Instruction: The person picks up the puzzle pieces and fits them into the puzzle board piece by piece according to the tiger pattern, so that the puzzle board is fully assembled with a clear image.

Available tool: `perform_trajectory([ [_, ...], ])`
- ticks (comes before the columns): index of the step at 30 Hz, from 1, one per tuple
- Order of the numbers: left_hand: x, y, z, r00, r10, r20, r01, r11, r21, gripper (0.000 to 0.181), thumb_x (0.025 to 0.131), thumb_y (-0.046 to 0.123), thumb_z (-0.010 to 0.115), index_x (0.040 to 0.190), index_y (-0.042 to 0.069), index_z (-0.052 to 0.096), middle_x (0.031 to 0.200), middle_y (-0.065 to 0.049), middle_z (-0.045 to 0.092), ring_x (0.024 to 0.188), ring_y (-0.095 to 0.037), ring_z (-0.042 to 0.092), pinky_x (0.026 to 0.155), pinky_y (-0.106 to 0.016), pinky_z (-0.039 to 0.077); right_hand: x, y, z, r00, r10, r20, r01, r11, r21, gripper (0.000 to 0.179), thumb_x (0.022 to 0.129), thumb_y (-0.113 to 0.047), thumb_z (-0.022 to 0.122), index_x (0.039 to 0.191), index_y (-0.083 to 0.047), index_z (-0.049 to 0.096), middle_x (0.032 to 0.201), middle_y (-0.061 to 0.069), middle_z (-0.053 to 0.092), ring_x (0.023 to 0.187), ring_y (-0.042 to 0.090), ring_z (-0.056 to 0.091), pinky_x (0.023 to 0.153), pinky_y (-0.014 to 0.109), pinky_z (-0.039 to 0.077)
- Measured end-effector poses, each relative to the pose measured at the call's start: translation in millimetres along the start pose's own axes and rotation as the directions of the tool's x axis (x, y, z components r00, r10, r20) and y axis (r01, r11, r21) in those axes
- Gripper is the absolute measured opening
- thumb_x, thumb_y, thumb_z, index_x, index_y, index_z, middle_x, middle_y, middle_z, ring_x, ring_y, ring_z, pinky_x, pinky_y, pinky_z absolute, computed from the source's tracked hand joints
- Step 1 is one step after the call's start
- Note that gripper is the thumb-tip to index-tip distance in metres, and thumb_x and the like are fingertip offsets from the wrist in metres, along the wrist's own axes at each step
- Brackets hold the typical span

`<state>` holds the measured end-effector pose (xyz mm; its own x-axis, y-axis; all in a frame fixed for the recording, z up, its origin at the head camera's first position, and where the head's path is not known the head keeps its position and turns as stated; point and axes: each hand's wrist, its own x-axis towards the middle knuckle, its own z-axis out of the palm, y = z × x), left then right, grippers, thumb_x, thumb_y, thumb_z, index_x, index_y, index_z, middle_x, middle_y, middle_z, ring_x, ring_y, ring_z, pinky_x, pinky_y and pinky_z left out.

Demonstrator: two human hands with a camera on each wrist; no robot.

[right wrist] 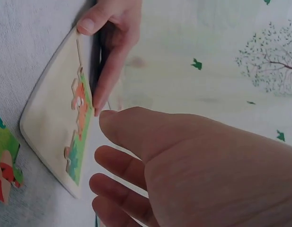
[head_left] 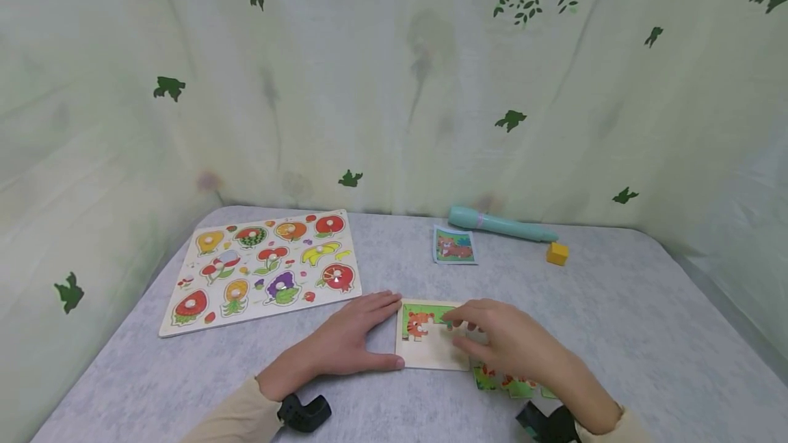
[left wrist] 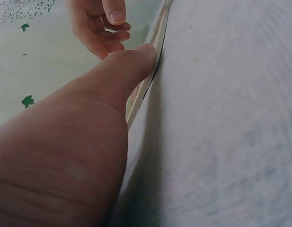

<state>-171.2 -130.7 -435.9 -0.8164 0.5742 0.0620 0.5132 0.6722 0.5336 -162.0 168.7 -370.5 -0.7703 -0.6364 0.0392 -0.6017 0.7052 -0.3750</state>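
Note:
A small wooden puzzle board [head_left: 431,355] lies flat in front of me. Green pieces and an orange animal-face piece [head_left: 420,325] fill part of its far side; pale bare wood shows on the near side. Along its left edge rests my left hand [head_left: 353,337], thumb and fingertips touching the border, fingers extended. My right hand [head_left: 507,333] hovers over the board's right side with loosely bent fingers; in the right wrist view nothing shows between thumb and fingers [right wrist: 119,165]. Several loose puzzle pieces [head_left: 520,387] lie right of the board, partly hidden beneath the right hand.
A large fruit peg puzzle [head_left: 265,310] lies at the left. Behind the small board is an animal picture card [head_left: 454,247]. A long teal tapered object [head_left: 501,224] and a yellow cube [head_left: 557,253] sit at the back right, before a printed curtain [head_left: 382,87].

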Motion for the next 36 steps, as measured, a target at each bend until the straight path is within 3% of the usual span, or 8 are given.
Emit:
perform_trajectory([
  [7,0.3,0.0,-0.2,1.0,0.003,0.006,-0.003,1.0,0.007,0.093,0.085,0.069,0.071,0.157,0.016,0.046,0.164,0.003,0.04,0.154,-0.022,0.032,0.124,-0.052,0.03,-3.7,14.7,-10.7,0.999,-0.019,0.04,0.014,0.992,0.127,0.029,0.097,-0.027,0.074,0.124,-0.017,0.073,0.115,-0.007,0.073,0.093,0.003,0.062,0.08,0.028,0.059],
  [18,0.7,-0.8,0.4,1.0,0.0,0.013,-0.001,1.0,0.004,0.094,0.085,0.07,0.071,0.157,0.016,0.045,0.165,0.003,0.039,0.154,-0.022,0.032,0.124,-0.052,0.03,-7.7,43.6,-20.6,0.996,0.011,0.087,-0.027,0.983,0.179,0.029,0.094,-0.033,0.077,0.118,-0.017,0.073,0.11,-0.007,0.072,0.091,0.003,0.06,0.079,0.029,0.058],
  [25,0.6,-2.3,1.2,1.0,-0.001,0.012,0.0,1.0,0.009,0.094,0.085,0.071,0.07,0.157,0.017,0.045,0.164,0.004,0.04,0.154,-0.022,0.032,0.123,-0.052,0.031,-10.5,59.1,-21.9,0.991,0.04,0.131,-0.07,0.969,0.235,0.017,0.095,-0.033,0.076,0.104,-0.02,0.069,0.093,-0.011,0.066,0.077,0.004,0.059,0.064,0.024,0.055],
  [28,0.7,-2.5,1.4,1.0,0.0,0.012,0.0,1.0,0.01,0.094,0.085,0.071,0.07,0.157,0.017,0.045,0.164,0.004,0.04,0.154,-0.022,0.032,0.123,-0.052,0.031,-11.7,63.0,-23.5,0.988,0.055,0.145,-0.09,0.966,0.242,0.018,0.094,-0.034,0.076,0.1,-0.02,0.067,0.089,-0.01,0.064,0.072,0.005,0.058,0.059,0.025,0.053],
  [36,0.7,-1.8,1.5,1.0,-0.003,0.008,0.003,1.0,0.001,0.093,0.085,0.069,0.071,0.157,0.017,0.046,0.164,0.004,0.04,0.154,-0.022,0.032,0.123,-0.053,0.031,-14.3,73.7,-24.3,0.983,0.096,0.158,-0.126,0.974,0.189,0.024,0.091,-0.035,0.08,0.102,-0.018,0.066,0.088,-0.01,0.062,0.077,0.005,0.055,0.063,0.023,0.05],
])
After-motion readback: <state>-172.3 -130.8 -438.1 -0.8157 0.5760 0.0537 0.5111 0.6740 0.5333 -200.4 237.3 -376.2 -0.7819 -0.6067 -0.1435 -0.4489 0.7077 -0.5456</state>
